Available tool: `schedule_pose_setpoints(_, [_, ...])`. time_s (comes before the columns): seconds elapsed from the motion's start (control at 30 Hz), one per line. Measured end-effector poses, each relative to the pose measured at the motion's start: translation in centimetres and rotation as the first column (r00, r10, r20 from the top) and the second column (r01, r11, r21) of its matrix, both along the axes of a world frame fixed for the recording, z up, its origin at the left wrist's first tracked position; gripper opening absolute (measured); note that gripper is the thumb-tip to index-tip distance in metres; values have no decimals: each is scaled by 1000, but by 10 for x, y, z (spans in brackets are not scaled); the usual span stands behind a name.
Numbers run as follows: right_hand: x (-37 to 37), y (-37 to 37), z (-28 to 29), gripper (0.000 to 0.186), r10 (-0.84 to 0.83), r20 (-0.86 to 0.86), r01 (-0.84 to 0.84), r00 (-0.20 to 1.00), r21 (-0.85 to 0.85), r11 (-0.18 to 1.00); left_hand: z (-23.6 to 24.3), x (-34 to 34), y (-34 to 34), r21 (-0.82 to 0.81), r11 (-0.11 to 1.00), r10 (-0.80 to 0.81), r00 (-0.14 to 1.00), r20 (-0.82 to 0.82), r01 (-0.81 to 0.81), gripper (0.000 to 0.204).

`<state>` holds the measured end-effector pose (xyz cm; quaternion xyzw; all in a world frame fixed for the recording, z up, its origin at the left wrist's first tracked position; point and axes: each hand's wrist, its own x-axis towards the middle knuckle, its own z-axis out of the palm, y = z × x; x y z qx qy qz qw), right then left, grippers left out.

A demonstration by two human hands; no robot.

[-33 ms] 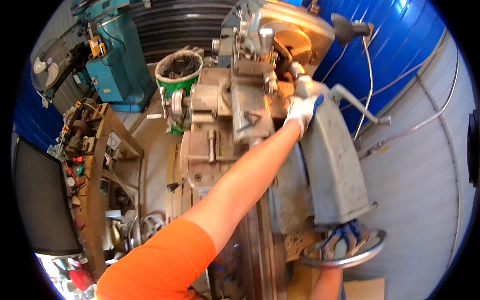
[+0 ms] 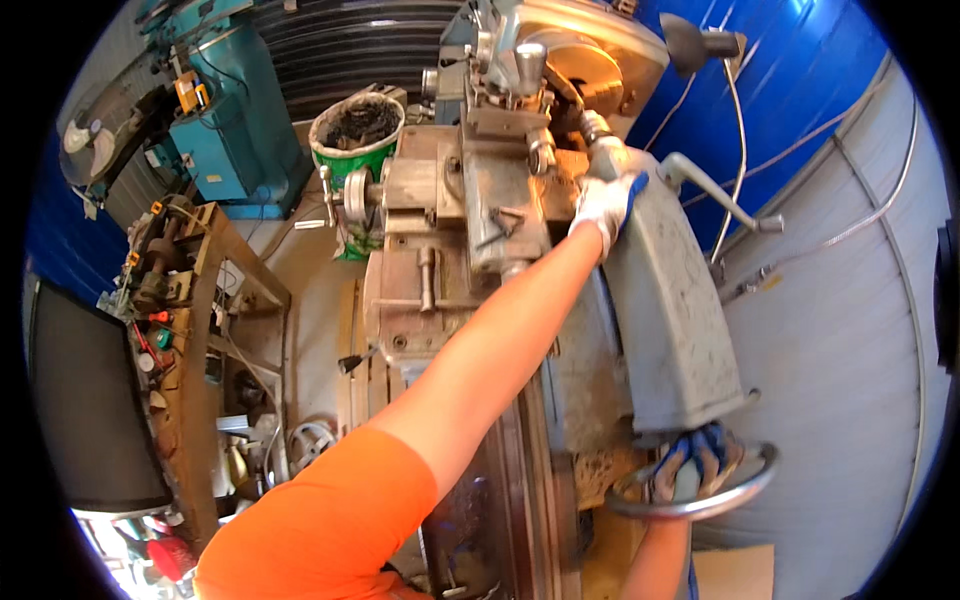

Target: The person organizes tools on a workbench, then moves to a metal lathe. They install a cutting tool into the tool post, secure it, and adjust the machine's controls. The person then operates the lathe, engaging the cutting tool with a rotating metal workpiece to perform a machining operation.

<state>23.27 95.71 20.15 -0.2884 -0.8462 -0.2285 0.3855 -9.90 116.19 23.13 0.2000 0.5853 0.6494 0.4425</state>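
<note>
A metal lathe fills the middle of the view, with its long grey tailstock (image 2: 670,310) on the right. My left hand (image 2: 604,208), in a white glove with blue on it, grips the top of the tailstock close to its quill (image 2: 597,128). Some of its fingertips are hidden. At the tailstock's near end is a shiny round handwheel (image 2: 715,505). My right hand (image 2: 697,463), in a blue and greyish glove, is closed over the wheel's middle. The grey lever (image 2: 720,205) on the tailstock's right side is untouched. A chuck (image 2: 585,75) glows under lamplight at the far end.
Left of the lathe's carriage stands a green bucket (image 2: 357,130) of dark shavings. A cluttered workbench (image 2: 205,300) and a dark screen-like panel (image 2: 90,400) are farther left, with a teal machine (image 2: 235,130) behind. A black lamp (image 2: 690,45) hangs near the blue wall.
The view has shifted slightly and looks sharper. My left hand stays on the tailstock and my right hand on the handwheel, its fingers placed a little differently.
</note>
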Motion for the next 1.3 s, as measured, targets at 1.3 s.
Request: schedule_pose_setpoints(1.3, [139,49,-15,58,-459,-824,-459,331,-566,685,52,139,-164,95,750,10,133,-991,654,51])
